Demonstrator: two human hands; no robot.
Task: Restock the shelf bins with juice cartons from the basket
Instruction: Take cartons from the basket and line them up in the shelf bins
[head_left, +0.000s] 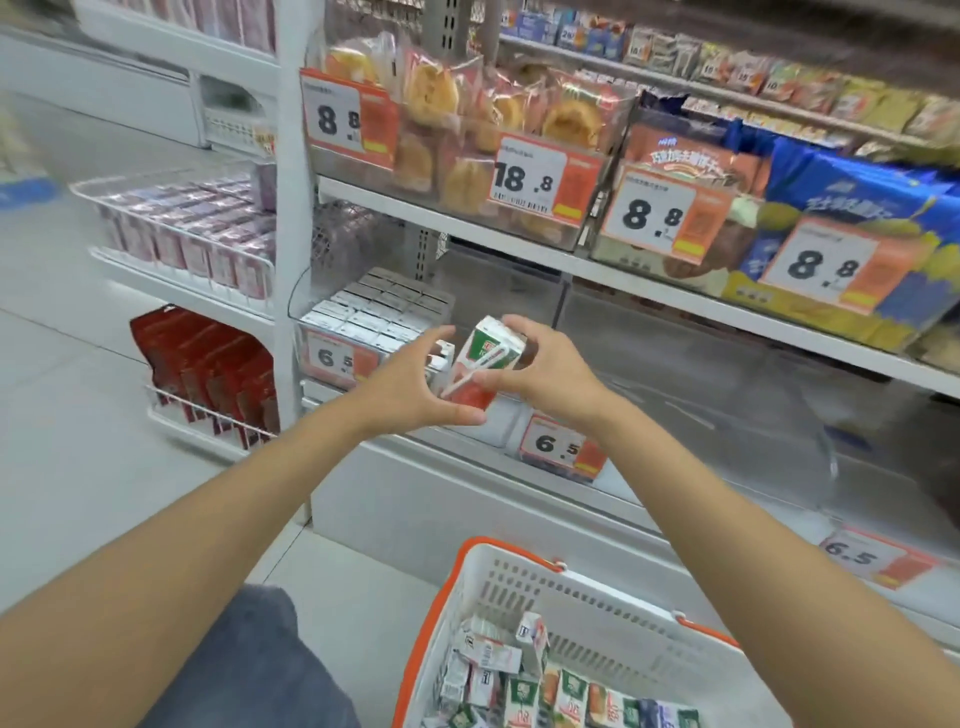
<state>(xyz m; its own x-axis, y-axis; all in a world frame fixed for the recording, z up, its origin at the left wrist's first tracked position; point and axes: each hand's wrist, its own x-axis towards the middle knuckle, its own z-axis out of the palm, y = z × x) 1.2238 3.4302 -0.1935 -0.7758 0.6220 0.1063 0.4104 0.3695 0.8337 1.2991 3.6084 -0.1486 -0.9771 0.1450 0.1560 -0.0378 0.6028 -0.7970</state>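
both hands, left hand (415, 384) and right hand (545, 371), hold a tilted juice carton (485, 364) before the shelf bin (374, 317); the basket (597, 613) of cartons sits near.

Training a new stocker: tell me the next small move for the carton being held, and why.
Probably level the juice carton and lower it beside the rows already standing in the shelf bin: left hand and right hand hold it tilted just in front of them.
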